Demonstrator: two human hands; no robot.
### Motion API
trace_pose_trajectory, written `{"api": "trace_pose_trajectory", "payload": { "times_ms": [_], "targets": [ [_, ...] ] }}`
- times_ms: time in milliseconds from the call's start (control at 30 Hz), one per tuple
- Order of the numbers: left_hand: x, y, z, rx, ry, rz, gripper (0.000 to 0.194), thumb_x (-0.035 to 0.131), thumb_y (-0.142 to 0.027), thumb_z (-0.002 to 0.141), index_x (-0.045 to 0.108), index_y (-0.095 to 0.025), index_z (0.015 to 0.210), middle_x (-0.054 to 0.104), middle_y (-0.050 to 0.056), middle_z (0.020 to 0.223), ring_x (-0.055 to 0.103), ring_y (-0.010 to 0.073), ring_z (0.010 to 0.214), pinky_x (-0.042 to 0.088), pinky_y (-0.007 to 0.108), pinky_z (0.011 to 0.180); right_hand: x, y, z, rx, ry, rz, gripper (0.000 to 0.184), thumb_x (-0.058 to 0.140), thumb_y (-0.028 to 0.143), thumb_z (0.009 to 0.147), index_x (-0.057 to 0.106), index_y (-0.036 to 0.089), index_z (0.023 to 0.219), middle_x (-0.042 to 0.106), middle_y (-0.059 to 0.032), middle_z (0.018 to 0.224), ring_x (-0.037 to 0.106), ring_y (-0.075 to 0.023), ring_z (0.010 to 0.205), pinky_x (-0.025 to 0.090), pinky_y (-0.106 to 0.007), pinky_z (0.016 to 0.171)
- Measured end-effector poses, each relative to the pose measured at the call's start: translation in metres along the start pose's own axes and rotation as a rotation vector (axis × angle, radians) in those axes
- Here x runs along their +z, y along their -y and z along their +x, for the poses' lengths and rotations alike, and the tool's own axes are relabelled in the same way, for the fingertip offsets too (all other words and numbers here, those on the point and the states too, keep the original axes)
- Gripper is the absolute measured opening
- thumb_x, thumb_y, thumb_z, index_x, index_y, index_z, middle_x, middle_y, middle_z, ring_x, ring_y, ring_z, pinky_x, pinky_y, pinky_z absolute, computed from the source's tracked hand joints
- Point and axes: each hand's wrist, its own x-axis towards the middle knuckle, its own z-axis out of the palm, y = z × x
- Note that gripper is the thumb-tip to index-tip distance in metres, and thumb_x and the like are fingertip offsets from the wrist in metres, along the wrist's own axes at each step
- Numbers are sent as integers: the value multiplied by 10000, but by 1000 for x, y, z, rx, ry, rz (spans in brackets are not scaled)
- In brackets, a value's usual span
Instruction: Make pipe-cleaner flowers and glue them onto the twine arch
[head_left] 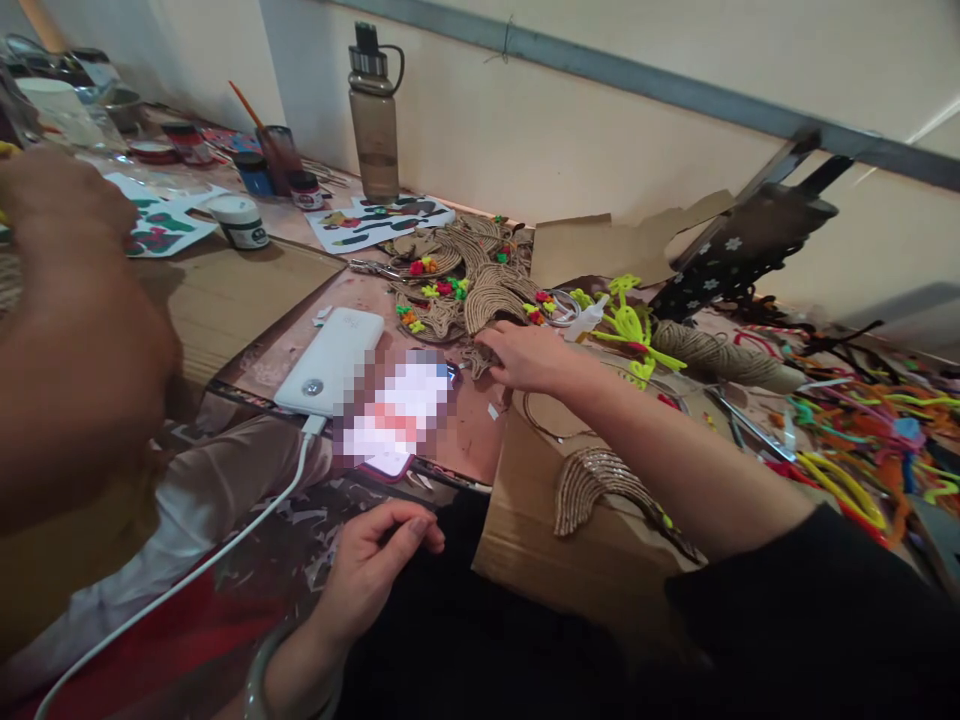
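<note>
My right hand [525, 358] reaches forward palm down, its fingertips closed on a small jute-cord piece [474, 360] at the edge of a cluster of coiled jute shapes [480, 275] dotted with coloured beads. My left hand [375, 562], a bangle on its wrist, rests low over my lap with fingers loosely bent and nothing in them. Between the hands lies a phone [397, 410] beside a white power bank [330, 360] with a white cable [225, 548]. A fan-shaped jute piece [592, 482] lies on a cardboard sheet [540, 560] under my right forearm.
Another person's blurred arm [67, 340] fills the left, close to the camera. A tall bottle [373, 120] stands by the wall, paint jars [241, 222] and painted paper at the back left. Right: a jute twine spool [720, 355], scissors [750, 420], and several pipe cleaners [862, 440].
</note>
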Motion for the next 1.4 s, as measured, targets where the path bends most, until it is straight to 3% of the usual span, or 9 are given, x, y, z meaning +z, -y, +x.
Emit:
{"api": "trace_pose_trajectory", "payload": {
  "times_ms": [133, 200, 267, 400, 533, 833, 1033, 1200, 1400],
  "targets": [
    [2, -1, 2, -20, 3, -14, 185, 612, -314, 847, 696, -181, 749, 698, 22, 658, 640, 155, 649, 511, 266, 662, -8, -13, -8, 52, -39, 32, 490, 503, 256, 804, 523, 152, 1282, 610, -164, 1191, 632, -282, 930, 465, -337, 668],
    [3, 0, 1, -25, 10, -11, 189, 612, -316, 845, 698, -179, 748, 699, 25, 658, 639, 155, 644, 511, 266, 655, -11, -19, -13, 72, -91, 178, 493, 531, 256, 786, 538, 154, 1268, 641, -139, 1139, 626, -259, 941, 477, -354, 744],
    [2, 2, 0, -29, 6, -1, 196, 609, -320, 844, 699, -175, 749, 701, 30, 661, 639, 160, 643, 514, 275, 655, -12, -24, -18, 112, -151, 451, 479, 569, 248, 755, 559, 145, 1223, 663, -117, 1062, 628, -212, 879, 483, -338, 766],
    [2, 6, -3, -39, -6, 25, 207, 602, -330, 846, 697, -164, 767, 701, 39, 668, 644, 170, 645, 522, 293, 658, -16, -32, -27, 256, -282, 1116, 433, 604, 257, 706, 550, 154, 1123, 634, -81, 968, 611, -135, 704, 477, -254, 579],
    [4, 4, -6, -23, 2, 22, 207, 606, -332, 842, 692, -164, 756, 696, 38, 664, 641, 168, 643, 523, 295, 656, -26, -38, -32, 330, -458, 1445, 412, 619, 289, 675, 511, 201, 1063, 591, -19, 902, 597, -99, 637, 454, -214, 511],
    [8, -3, -13, -43, -7, -45, 181, 621, -322, 838, 691, -177, 753, 698, 22, 663, 638, 152, 635, 523, 268, 645, -72, -32, -63, 250, -634, 1632, 181, 486, 295, 780, 541, 226, 938, 598, 27, 834, 571, -69, 602, 448, -197, 544],
    [10, -16, -18, 31, 13, 27, 197, 617, -318, 845, 697, -180, 730, 689, 18, 655, 633, 147, 643, 514, 254, 656, -100, -12, -107, 237, -689, 1687, 330, 299, 252, 877, 620, 213, 945, 643, 36, 813, 565, -41, 594, 432, -176, 551],
    [23, -39, -17, 196, 17, 42, 155, 610, -302, 856, 708, -202, 790, 704, 12, 719, 633, 145, 681, 502, 232, 625, -94, 3, -150, 150, -679, 1683, 247, 426, 248, 762, 616, 189, 908, 642, 25, 777, 588, -75, 579, 448, -201, 509],
    [62, -79, -13, 380, 34, 19, 139, 641, -307, 831, 727, -198, 823, 741, 32, 784, 669, 183, 757, 528, 275, 691, -69, 23, -213, 198, -609, 1684, 293, 591, 354, 628, 576, 201, 878, 651, -18, 770, 583, -119, 530, 467, -249, 462]
  ]
}}
